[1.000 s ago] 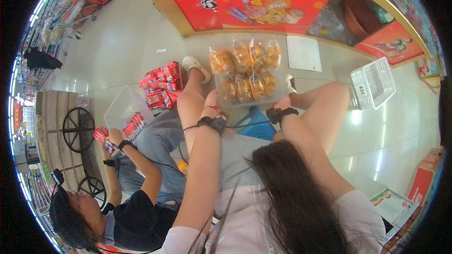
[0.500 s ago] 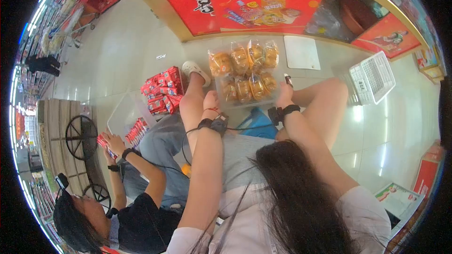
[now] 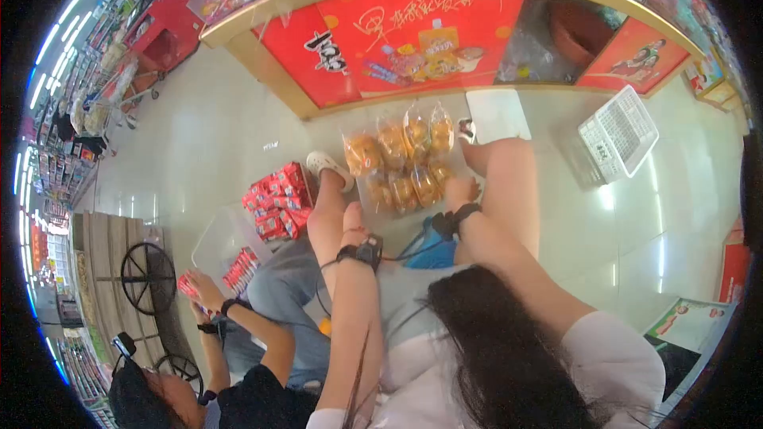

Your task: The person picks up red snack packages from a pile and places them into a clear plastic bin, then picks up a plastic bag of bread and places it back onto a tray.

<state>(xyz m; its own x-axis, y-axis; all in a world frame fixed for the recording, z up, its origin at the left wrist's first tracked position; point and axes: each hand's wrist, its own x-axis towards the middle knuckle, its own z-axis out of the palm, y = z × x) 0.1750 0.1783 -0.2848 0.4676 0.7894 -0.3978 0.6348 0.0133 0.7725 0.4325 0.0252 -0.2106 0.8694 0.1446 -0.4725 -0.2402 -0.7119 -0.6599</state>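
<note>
A clear plastic tray [image 3: 388, 213] sits on the floor between my legs. In it stand several wrapped bread packs [image 3: 402, 147] in two rows. My left hand [image 3: 354, 221] is edge-on at the tray's near left corner, its fingers mostly hidden; I cannot tell their grip. At the near right corner, my right hand [image 3: 462, 192] has its fingers curled at the tray's side. Both my wrists wear black bands, with a cable running between them. Below the tray, partly behind my right forearm, shows a blue object [image 3: 430, 253].
Red snack packs [image 3: 280, 197] are piled left of my leg. Beside me, a co-worker [image 3: 253, 342] holds a red pack near a clear bin [image 3: 208, 248]. A red display counter [image 3: 334, 28] stands ahead, with a white board [image 3: 499, 115] before it and a white basket [image 3: 624, 135] at right.
The view has tilted upward, so the tray and counter appear lower. My right knee has swung inward. My right hand is slightly closer in at the tray's corner.
</note>
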